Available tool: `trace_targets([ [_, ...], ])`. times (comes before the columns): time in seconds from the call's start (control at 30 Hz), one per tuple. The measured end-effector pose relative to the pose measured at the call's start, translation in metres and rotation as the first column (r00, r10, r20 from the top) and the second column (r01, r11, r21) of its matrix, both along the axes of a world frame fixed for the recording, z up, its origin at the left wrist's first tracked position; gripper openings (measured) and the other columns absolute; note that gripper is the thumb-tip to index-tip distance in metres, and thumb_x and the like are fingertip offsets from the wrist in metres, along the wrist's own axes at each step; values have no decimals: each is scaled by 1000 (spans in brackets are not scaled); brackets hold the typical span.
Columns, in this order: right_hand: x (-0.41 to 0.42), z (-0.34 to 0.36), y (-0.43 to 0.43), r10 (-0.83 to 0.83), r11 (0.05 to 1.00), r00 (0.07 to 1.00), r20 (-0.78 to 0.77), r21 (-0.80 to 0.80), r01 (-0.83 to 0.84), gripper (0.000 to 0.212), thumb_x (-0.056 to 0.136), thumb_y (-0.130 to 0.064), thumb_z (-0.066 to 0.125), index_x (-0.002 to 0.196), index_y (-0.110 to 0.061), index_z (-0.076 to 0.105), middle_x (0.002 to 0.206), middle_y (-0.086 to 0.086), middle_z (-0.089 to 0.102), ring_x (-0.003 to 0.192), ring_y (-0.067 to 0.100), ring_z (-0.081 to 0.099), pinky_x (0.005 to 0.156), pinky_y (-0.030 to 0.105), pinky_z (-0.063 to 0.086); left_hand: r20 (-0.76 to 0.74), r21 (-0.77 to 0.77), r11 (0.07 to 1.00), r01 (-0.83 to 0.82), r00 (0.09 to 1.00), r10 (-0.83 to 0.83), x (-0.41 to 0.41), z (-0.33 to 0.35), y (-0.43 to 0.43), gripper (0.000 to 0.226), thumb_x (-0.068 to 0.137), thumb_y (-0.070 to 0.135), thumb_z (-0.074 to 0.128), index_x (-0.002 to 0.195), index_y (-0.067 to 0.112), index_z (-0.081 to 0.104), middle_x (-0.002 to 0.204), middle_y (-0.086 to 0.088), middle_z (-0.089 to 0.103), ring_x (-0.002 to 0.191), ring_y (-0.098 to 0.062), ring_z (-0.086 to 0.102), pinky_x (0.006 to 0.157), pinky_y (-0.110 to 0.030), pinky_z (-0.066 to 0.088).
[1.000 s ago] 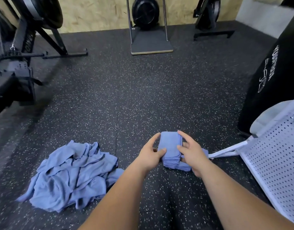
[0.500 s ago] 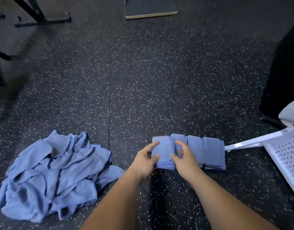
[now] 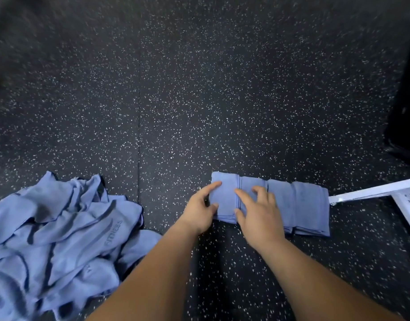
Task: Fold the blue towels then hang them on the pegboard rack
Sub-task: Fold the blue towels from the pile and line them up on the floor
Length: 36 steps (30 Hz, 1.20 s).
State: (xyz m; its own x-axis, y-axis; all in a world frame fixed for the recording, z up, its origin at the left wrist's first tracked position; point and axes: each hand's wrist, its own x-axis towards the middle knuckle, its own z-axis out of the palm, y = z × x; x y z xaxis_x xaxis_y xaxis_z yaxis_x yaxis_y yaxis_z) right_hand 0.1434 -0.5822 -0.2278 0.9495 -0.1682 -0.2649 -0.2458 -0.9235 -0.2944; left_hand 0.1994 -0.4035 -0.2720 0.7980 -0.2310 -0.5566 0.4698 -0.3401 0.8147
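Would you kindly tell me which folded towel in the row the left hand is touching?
The leftmost folded towel, at the end nearest the crumpled pile; the left hand touches its left edge.

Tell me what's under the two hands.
The left hand touches the end towel of a folded row, the right hand rests on the next towel, all on the speckled floor. What lies beneath the palms is covered.
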Motion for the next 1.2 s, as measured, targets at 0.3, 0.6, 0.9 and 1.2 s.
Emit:
trace_targets([
  [0.3, -1, 6, 3, 108, 980, 984, -141, -149, -129, 62, 105, -55, 50, 162, -45, 28, 164, 5, 17, 147, 29, 25, 113, 43, 39, 140, 613, 734, 292, 874, -465, -6, 11, -7, 72, 104, 34, 61, 162, 54, 23, 153, 8, 40, 124, -24, 39, 109, -41, 43],
  [0.6, 8, 42, 12, 114, 973, 973, -202, -177, -151, 63, 104, -52, 50, 162, -41, 27, 162, 7, 19, 144, 31, 26, 111, 43, 39, 122, 627, 724, 288, 882, -456, -19, 60, 13, 76, 102, 42, 62, 164, 49, 19, 160, -3, 34, 140, -31, 37, 118, -47, 39],
  [0.9, 14, 92, 109, 300, 950, 944, -141, -49, -309, 67, 105, -50, 51, 164, -43, 22, 166, 8, 20, 146, 33, 27, 113, 48, 40, 182, 764, 641, 78, 926, -329, -84, 124, 129, 80, 98, 41, 66, 164, 43, 21, 158, -7, 38, 141, -33, 37, 118, -46, 38],
  [1.2, -38, 126, 236, 574, 816, 793, -206, 64, -574, 66, 103, -39, 55, 162, -44, 25, 170, 5, 13, 151, 35, 20, 116, 51, 38, 197, 821, 566, -80, 969, -148, -190, 150, 249, 82, 95, 44, 67, 165, 37, 25, 161, -6, 36, 144, -33, 35, 118, -44, 37],
])
